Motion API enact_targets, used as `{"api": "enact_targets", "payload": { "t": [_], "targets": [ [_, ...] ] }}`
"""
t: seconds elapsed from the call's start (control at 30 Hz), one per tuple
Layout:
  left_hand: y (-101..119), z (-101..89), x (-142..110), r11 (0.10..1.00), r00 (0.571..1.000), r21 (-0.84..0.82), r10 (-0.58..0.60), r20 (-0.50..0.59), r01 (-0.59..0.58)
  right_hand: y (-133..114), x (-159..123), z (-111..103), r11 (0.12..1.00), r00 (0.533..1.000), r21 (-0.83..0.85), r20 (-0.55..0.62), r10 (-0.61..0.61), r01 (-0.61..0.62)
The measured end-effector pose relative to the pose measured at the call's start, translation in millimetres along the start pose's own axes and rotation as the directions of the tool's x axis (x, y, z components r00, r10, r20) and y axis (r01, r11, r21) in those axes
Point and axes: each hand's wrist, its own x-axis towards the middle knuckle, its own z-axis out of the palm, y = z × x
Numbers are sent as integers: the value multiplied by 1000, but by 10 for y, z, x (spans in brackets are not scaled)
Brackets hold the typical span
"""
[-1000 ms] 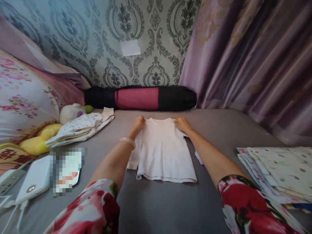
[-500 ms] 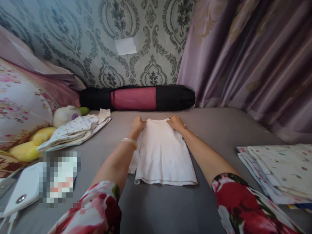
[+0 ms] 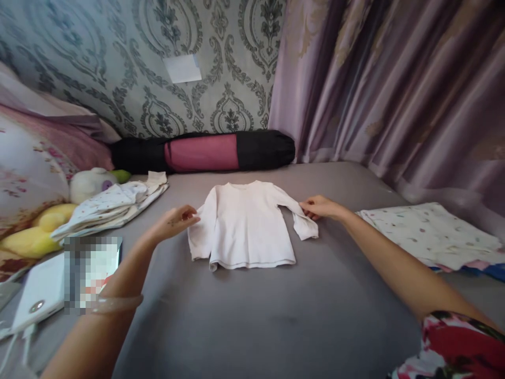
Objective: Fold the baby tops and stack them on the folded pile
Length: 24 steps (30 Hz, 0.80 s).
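Note:
A small white long-sleeved shirt point(image 3: 246, 223) lies flat, front up, on the grey bed sheet point(image 3: 252, 321), both sleeves spread outward. My left hand point(image 3: 176, 221) hovers palm up by the left sleeve's edge, fingers loosely curled and apart, nothing visible in them. My right hand point(image 3: 320, 207) reaches in from the right and pinches the right sleeve near its cuff. A pale bangle point(image 3: 114, 304) is on my left wrist.
A black and pink rolled bag point(image 3: 203, 151) lies along the patterned wall. Folded dotted clothes point(image 3: 110, 205), plush toys point(image 3: 89, 181) and a floral pillow sit left. A white device point(image 3: 37, 295) lies front left. A dotted cloth pile point(image 3: 430, 234) is right, beside purple curtains.
Both hands left the shirt's shoulders and moved outward. The sleeves, folded in before, now lie spread to the sides. The view has shifted right and down.

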Motion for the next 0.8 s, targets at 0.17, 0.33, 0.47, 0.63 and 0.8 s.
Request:
{"api": "enact_targets", "payload": {
  "t": [0.17, 0.33, 0.47, 0.63, 0.8],
  "targets": [
    [83, 76, -428, 997, 982, 71, -23, 188, 10, 73, -238, 75, 989, 996, -125, 61, -65, 72],
    [153, 211, -671, 988, 970, 137, 33, 241, -67, 21, -235, 181, 962, 998, -263, 3, -70, 69],
    [179, 323, -753, 962, 965, 245, 58, 254, -122, -74, -206, 139, 917, 997, -392, 57, -53, 71],
    [57, 430, -756, 947, 975, 281, 99, 200, -154, -185, -300, -39, 650, 928, -754, -164, -334, 100],
    [-8, 468, -723, 958, 986, 244, 125, 107, -148, -101, -405, -98, 436, 859, -891, -120, -498, 129]
  ]
}}
